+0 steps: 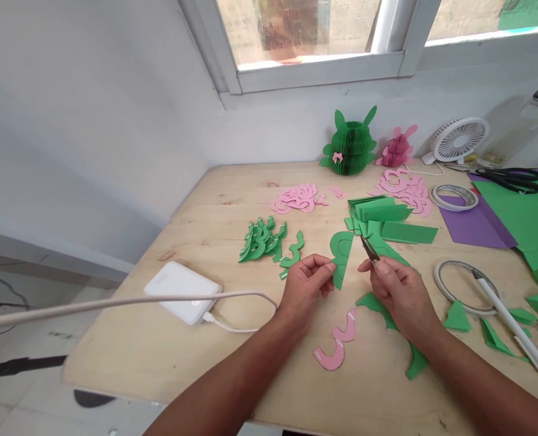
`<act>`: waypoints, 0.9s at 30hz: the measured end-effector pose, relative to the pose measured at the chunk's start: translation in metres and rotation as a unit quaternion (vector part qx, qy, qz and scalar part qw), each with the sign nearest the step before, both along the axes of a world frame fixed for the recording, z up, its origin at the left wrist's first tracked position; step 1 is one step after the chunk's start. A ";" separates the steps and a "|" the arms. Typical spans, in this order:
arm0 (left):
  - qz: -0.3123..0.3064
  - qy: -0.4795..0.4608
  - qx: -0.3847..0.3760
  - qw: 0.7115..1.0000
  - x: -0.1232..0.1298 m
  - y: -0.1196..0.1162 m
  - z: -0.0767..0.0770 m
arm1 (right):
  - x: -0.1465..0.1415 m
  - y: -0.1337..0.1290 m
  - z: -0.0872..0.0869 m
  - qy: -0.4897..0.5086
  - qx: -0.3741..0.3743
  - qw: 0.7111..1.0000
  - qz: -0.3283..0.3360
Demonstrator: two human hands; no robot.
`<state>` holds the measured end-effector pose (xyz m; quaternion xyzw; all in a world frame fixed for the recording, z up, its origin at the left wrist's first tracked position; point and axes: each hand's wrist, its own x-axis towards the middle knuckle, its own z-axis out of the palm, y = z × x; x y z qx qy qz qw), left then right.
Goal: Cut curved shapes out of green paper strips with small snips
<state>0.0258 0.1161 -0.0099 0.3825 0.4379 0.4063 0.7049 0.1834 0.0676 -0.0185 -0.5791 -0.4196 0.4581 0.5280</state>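
My left hand pinches a piece of green paper with a scalloped left edge, a straight right edge and curved pencil lines on it. Just right of the paper, my right hand is closed round small scissors, whose blades point up and left, apart from the paper. Green offcuts lie partly under the right hand. In front of the hands lies a wavy pink paper cut-out with light strips at its ends. A pile of wavy green cut-outs sits beyond my left hand.
Folded green strips and pink scraps lie behind the hands. At left, a white power bank trails a cable across my left forearm. Tape rolls, a white pen, black scissors and a fan are at right.
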 end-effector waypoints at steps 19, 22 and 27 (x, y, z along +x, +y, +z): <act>-0.114 0.019 0.009 0.993 0.004 -0.008 -0.006 | -0.002 -0.001 -0.006 -0.131 -0.007 0.990 -0.053; -0.124 0.018 0.007 0.992 0.004 -0.008 -0.007 | -0.002 0.000 -0.007 -0.116 -0.013 0.991 -0.058; -0.118 0.022 0.011 0.993 0.004 -0.007 -0.009 | -0.003 0.000 -0.005 -0.092 -0.018 0.994 -0.062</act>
